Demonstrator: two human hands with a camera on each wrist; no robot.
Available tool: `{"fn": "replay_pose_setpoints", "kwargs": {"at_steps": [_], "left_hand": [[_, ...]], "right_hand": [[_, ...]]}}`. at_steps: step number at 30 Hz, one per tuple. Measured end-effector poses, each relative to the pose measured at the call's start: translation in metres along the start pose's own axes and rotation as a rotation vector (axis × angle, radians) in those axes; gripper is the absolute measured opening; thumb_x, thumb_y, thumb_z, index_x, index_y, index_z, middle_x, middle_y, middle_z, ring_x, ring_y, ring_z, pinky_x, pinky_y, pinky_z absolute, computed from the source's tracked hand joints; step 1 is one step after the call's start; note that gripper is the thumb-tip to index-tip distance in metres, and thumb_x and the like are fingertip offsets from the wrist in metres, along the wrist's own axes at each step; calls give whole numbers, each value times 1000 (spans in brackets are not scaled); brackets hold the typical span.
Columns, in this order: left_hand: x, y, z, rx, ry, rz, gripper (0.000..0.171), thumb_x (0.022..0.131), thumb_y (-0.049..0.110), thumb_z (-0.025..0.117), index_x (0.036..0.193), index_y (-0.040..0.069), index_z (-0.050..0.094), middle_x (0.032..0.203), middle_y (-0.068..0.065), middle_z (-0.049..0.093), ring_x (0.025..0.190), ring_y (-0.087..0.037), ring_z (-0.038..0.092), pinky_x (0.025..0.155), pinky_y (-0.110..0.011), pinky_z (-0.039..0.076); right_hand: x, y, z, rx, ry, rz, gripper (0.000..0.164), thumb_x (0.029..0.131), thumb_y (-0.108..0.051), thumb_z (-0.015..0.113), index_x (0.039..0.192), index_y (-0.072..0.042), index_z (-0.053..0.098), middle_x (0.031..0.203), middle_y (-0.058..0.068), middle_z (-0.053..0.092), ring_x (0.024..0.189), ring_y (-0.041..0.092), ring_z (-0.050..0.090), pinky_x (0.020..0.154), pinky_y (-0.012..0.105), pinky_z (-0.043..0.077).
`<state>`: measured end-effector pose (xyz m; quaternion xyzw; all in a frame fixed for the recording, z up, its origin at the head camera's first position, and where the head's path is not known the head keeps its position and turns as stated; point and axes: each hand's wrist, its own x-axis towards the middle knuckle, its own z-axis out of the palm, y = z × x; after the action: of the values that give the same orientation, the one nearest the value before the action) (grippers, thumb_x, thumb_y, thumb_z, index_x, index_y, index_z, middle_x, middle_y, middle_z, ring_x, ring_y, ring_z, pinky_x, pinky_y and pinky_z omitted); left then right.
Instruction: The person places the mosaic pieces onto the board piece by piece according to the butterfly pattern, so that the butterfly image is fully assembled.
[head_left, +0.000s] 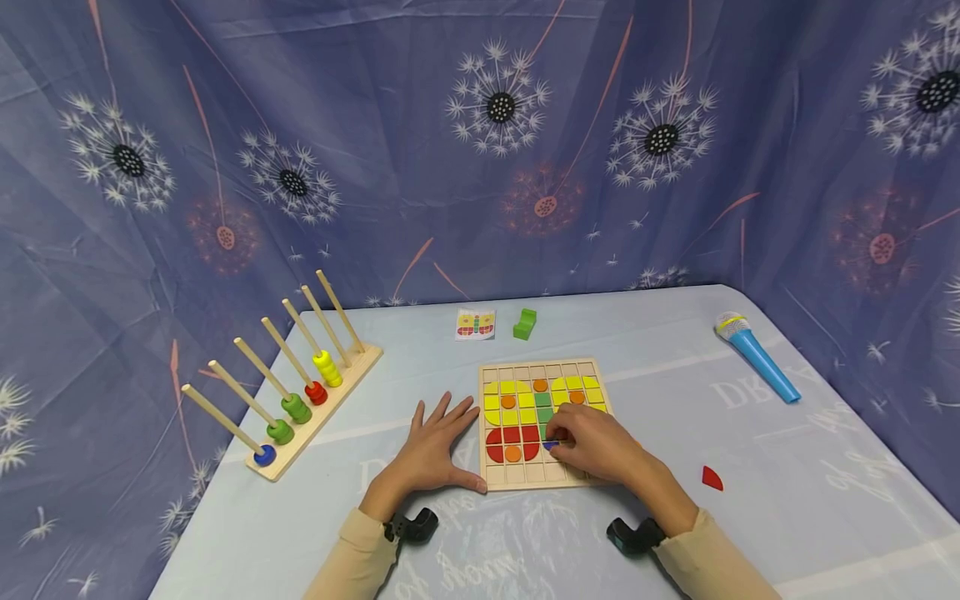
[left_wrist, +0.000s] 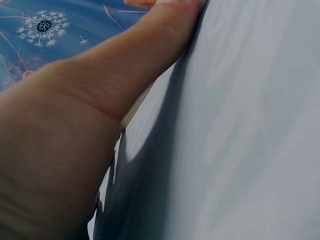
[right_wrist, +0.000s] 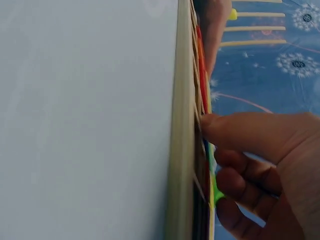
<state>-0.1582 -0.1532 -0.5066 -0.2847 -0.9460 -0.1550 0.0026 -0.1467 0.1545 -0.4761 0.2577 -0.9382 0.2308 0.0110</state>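
A square wooden grid board [head_left: 555, 476] lies on the table, filled partly with yellow, red, green and orange pieces. My left hand [head_left: 435, 443] lies spread at its left side, with fingertips and thumb at the edge; the left wrist view shows mainly the thumb [left_wrist: 150, 45]. Over the lower middle of the board, my right hand [head_left: 596, 442] pinches a small blue piece [head_left: 551, 446] between thumb and curled fingers. In the right wrist view the right hand's thumb [right_wrist: 250, 131] touches down on the grid. This hand hides several cells at the right.
A red quarter-round piece [head_left: 712, 478] lies right of the board. Behind it are a pattern card [head_left: 476, 325] and a green block [head_left: 525, 324]. At the left stands a wooden peg rack [head_left: 270, 468] with coloured rings; a blue toy microphone [head_left: 761, 358] lies far right.
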Motion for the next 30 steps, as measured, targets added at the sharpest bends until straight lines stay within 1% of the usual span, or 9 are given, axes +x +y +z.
{"fn": "replay_pose_setpoints", "kwargs": {"at_steps": [4,8,10,13,18,22,26,28,30], "left_hand": [[0,0,0,1,-1,2,123,53,90,59,152,22,32,157,4,23,145,-30,8,109,-63,-1],[0,0,1,2,-7,2,123,53,90,59,152,23,31,158,5,22,145,-30,8,109,-63,-1],[1,-1,1,2,-10,1,123,53,90,59,152,23,30,158,5,22,145,-30,7,109,-63,-2],[1,-1,1,5,-8,-2,123,53,91,58,152,23,30,158,5,21,145,-29,7,109,-63,-2],[1,-1,1,9,-6,-4,124,52,92,57,152,23,31,158,6,21,145,-29,7,109,-63,-2],[1,0,0,11,-5,-5,124,52,92,57,152,23,31,158,6,21,145,-29,7,109,-63,-1],[1,0,0,2,-5,-4,124,52,91,58,152,23,31,158,5,22,145,-29,7,109,-63,-1],[1,0,0,1,-4,-4,124,52,91,58,152,23,31,158,5,22,145,-29,8,109,-63,-1],[2,0,1,4,-1,-4,124,52,91,58,152,23,31,158,6,22,145,-29,8,109,-63,-1]], "right_hand": [[-8,5,-7,43,-8,20,17,78,-24,79,91,-27,69,81,-19,55,77,4,48,71,26,44],[-21,15,-17,90,3,23,16,80,-22,79,92,-25,70,82,-18,55,76,6,50,70,27,45],[-30,22,-22,119,8,31,16,80,-19,78,93,-24,70,82,-16,56,74,8,51,67,25,46],[-45,33,-30,164,15,72,17,80,-16,78,93,-23,70,82,-14,57,72,9,52,64,24,46],[-70,51,-38,193,30,137,19,78,-16,80,90,-24,69,80,-14,57,71,8,53,63,24,48],[-88,60,-41,112,54,194,19,76,-30,83,85,-25,67,75,-15,55,68,7,51,60,23,44],[-100,60,-40,33,60,239,31,69,-53,82,80,-29,64,71,-16,53,65,6,47,58,23,39],[-103,58,-39,7,49,242,37,65,-60,80,78,-31,62,70,-16,52,65,5,46,58,23,37],[-104,56,-39,-29,35,246,40,62,-63,80,76,-32,59,68,-16,50,64,4,45,57,23,36]]}}
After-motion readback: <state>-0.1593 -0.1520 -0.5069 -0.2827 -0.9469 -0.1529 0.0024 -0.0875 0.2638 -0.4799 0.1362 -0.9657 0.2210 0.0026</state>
